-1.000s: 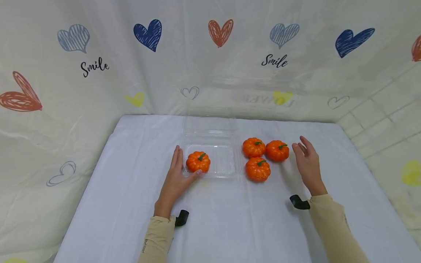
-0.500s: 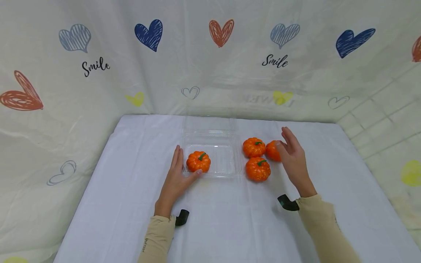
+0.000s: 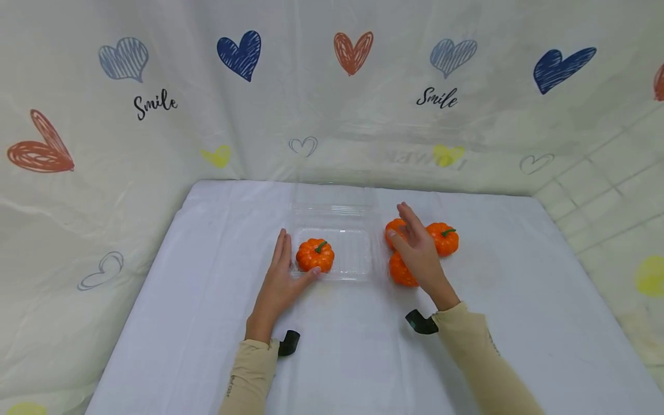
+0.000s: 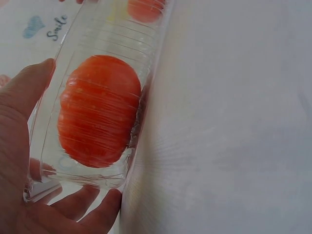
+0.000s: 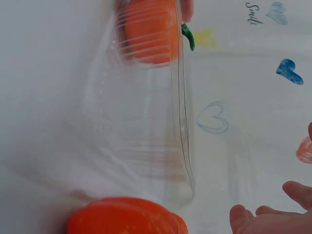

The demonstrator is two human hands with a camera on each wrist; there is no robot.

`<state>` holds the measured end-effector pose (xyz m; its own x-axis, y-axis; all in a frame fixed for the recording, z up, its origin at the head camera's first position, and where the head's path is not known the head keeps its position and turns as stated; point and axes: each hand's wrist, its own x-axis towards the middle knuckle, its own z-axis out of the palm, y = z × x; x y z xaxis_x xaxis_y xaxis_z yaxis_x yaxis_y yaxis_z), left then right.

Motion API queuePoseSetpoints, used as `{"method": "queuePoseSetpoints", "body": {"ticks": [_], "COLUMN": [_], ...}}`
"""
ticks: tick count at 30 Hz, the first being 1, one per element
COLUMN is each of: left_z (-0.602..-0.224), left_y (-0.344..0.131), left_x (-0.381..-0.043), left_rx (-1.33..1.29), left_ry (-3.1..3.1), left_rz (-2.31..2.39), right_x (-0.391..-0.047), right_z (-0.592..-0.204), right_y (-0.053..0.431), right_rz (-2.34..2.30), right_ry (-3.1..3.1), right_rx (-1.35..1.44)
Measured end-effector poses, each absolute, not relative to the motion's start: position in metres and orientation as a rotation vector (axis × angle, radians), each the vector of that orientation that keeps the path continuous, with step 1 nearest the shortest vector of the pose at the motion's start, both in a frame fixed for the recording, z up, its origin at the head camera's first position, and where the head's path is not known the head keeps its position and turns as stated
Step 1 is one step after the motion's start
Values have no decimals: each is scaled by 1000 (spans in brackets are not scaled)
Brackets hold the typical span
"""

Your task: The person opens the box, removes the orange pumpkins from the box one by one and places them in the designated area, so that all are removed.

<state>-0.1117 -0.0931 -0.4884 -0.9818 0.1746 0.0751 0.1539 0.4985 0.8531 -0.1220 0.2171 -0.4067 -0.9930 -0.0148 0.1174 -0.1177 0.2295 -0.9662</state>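
A clear plastic clamshell container (image 3: pixel 355 274) stands on the table with its lid (image 3: pixel 334 199) raised at the back. Inside its left part sits a small orange pumpkin (image 3: pixel 314 255) with a green stem. My left hand (image 3: pixel 277 291) holds the container's front left corner, fingers along the left side and thumb at the front rim. My right hand (image 3: pixel 421 258) hovers over the pumpkins to the container's right, loosely spread and holding nothing. It partly hides the back left pumpkin (image 3: pixel 394 229) and the front pumpkin (image 3: pixel 400 272); the right-hand pumpkin (image 3: pixel 444 240) shows fully.
A white cloth (image 3: pixel 342 346) covers the table. Behind it hangs a pale curtain (image 3: pixel 332 115) printed with hearts and "Smile". Each wrist carries a black camera mount, left mount (image 3: pixel 289 343) and right mount (image 3: pixel 421 323).
My right hand has moved left from beside the right-hand pumpkin to over the pumpkins nearer the container. My left hand, the container and the pumpkins have stayed in place.
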Motion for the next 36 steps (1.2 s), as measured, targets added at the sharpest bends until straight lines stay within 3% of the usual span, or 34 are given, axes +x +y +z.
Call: {"method": "queuePoseSetpoints", "body": {"ticks": [17,36], "left_z": [-483,-482], "left_y": [-92,-92], "left_x": [-109,-110], "left_rx": [259,237], "left_ry": [2678,2683], "left_rz": [1546,1505], "right_x": [-134,-157], "right_z": [-426,-437], "right_y": [162,140], "right_rz": [1924,2262], "right_ry": [-2503,-2752], "right_rx": [355,474]}}
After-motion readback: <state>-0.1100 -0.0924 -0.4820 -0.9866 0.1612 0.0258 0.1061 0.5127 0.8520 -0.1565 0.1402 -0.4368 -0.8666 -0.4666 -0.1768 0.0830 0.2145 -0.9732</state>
